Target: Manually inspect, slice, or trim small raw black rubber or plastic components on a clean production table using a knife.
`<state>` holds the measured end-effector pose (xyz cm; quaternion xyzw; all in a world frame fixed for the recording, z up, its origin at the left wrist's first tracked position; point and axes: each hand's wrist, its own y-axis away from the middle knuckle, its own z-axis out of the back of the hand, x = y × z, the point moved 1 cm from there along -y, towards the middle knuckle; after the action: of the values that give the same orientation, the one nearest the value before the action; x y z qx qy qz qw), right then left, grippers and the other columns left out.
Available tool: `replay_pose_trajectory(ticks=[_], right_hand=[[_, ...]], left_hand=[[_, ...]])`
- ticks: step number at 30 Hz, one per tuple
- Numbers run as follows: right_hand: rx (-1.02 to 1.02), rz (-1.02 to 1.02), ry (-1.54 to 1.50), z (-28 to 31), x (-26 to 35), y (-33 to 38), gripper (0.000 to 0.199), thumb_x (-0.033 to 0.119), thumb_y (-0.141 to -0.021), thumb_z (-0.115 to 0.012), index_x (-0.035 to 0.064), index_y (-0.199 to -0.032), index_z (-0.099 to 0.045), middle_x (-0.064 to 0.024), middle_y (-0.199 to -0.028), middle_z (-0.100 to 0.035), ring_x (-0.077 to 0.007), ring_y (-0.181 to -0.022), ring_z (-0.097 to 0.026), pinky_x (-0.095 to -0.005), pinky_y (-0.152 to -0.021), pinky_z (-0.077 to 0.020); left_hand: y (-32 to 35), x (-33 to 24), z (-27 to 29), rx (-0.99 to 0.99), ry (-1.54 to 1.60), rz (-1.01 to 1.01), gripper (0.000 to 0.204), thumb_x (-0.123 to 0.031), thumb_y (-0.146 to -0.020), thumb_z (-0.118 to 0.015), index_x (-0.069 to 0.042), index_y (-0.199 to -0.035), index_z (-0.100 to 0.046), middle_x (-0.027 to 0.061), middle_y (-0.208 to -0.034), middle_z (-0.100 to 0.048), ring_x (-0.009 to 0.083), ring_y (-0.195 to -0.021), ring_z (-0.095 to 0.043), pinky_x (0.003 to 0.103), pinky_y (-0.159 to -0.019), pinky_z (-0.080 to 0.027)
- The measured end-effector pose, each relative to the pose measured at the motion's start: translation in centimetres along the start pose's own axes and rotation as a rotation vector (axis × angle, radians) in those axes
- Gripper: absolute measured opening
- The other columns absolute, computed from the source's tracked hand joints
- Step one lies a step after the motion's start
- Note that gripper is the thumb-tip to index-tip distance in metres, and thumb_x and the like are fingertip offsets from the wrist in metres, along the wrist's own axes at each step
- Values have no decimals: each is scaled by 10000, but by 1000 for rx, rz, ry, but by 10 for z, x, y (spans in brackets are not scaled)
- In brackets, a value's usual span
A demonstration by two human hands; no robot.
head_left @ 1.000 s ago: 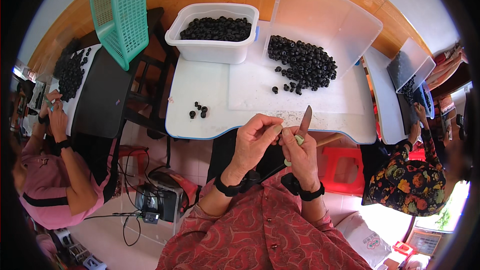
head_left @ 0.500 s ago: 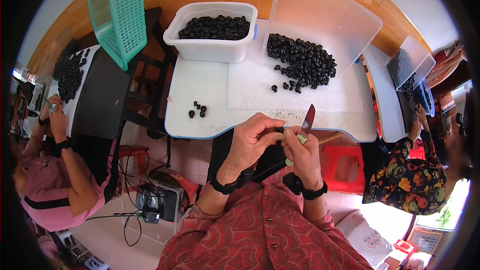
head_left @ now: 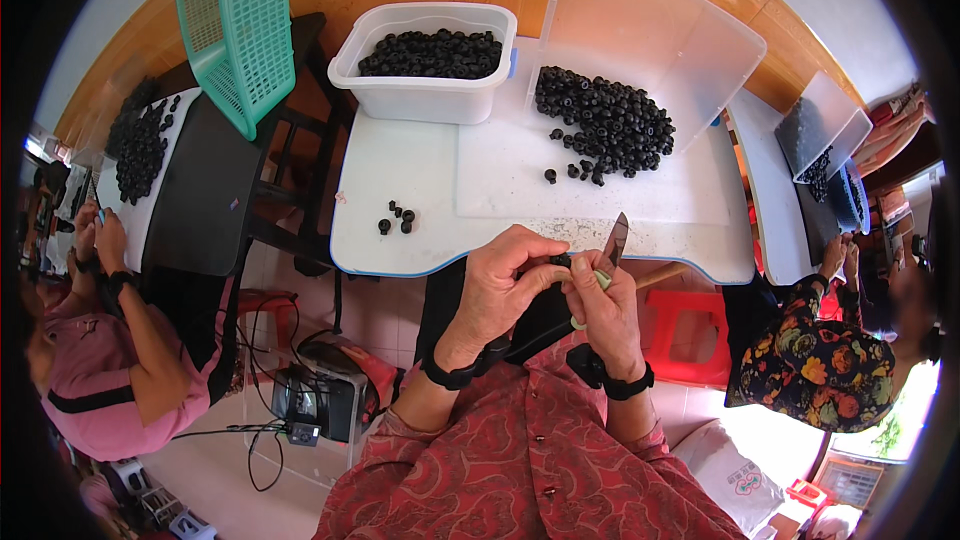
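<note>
My left hand pinches a small black round part between thumb and fingers, just beyond the table's near edge. My right hand is closed around the pale green handle of a knife, its blade pointing up and away. The right thumb meets the small part, so both hands touch at it. A heap of similar black parts spills onto the white table from a clear tub lying on its side. A few more black parts sit apart at the table's left.
A white bin full of black parts stands at the back, beside the clear tub. A green basket leans at the left. People work at tables on both sides. Red stools and a cabled black box are below.
The knife blade has turned slightly in my right hand, while both hands stay together at the small part. The person at the left has shifted their hands a little.
</note>
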<state>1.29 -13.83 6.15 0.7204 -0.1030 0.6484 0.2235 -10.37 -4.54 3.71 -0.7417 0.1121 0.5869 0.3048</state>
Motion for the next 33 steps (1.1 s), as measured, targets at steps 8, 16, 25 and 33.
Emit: replay_pose_trajectory(ticks=[8, 16, 25, 33], right_hand=[[18, 1, 29, 5, -5, -2, 251, 249, -1002, -507, 44, -869, -568, 59, -610, -444, -15, -482, -333, -188, -432, -239], [19, 113, 103, 7, -12, -3, 215, 195, -1003, -498, 56, -850, -557, 82, -641, -418, 1, -518, -323, -180, -463, -219], [-49, 307, 329, 7, -12, -4, 160, 123, -950, -567, -14, -873, -538, -45, -711, -510, -119, -681, -458, -265, -622, -397], [-31, 313, 388, 6, -6, -5, 170, 139, -949, -575, -10, -873, -543, -77, -729, -537, -143, -676, -465, -277, -629, -405]], left_hand=[[0, 1, 0, 25, -116, -40, 229, 16, -744, -758, -1, -958, -678, 74, -820, -639, 113, -681, -628, 231, -588, -499], [0, -1, 0, 59, -39, 39, 205, 20, -763, -747, 28, -954, -672, 73, -794, -638, 110, -622, -637, 219, -548, -506], [1, 0, 0, 48, 15, 90, 190, 3, -765, -759, 36, -927, -666, 61, -781, -630, 96, -622, -627, 217, -545, -497], [0, 0, 2, 42, 63, 171, 164, -17, -788, -753, 36, -911, -658, 27, -742, -619, 56, -604, -578, 196, -532, -468]])
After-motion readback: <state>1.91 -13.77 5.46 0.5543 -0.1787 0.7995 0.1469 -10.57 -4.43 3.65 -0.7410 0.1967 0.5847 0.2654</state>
